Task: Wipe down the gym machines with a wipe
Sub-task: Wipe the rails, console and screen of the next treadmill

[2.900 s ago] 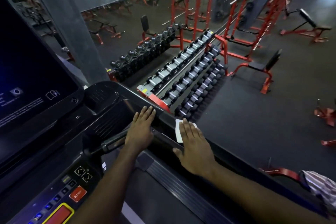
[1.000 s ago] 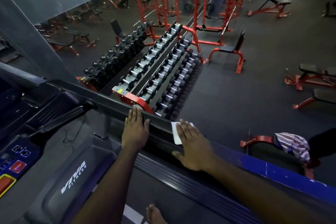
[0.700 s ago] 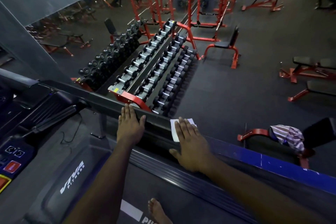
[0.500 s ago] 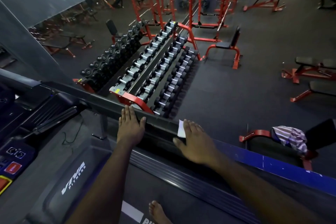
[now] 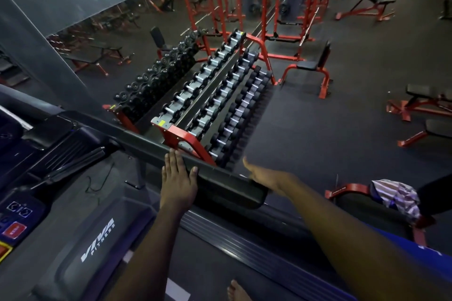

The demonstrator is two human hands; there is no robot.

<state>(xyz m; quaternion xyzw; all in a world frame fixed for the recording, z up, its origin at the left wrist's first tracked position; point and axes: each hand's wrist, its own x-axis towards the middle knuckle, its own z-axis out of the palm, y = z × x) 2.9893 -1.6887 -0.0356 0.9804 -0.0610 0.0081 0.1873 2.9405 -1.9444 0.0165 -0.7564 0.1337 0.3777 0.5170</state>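
Observation:
I stand on a black treadmill whose right handrail [image 5: 220, 179] runs across the middle of the view. My left hand [image 5: 177, 178] rests flat on top of the rail, fingers straight. At the rail's rounded end, my right hand [image 5: 266, 176] is turned on edge over the outer side with the thumb sticking out. Its fingers are hidden behind the hand and rail. The white wipe is out of sight.
The treadmill console [image 5: 14, 227] with a red stop button is at the lower left. A red dumbbell rack [image 5: 210, 95] stands just beyond the rail. A striped cloth [image 5: 396, 198] lies on a red bench at right. My bare foot [image 5: 238, 292] is on the belt.
My right hand slid along the rail to its end and rolled over the outer edge, so the wipe has gone from view. My left hand stayed flat on the rail.

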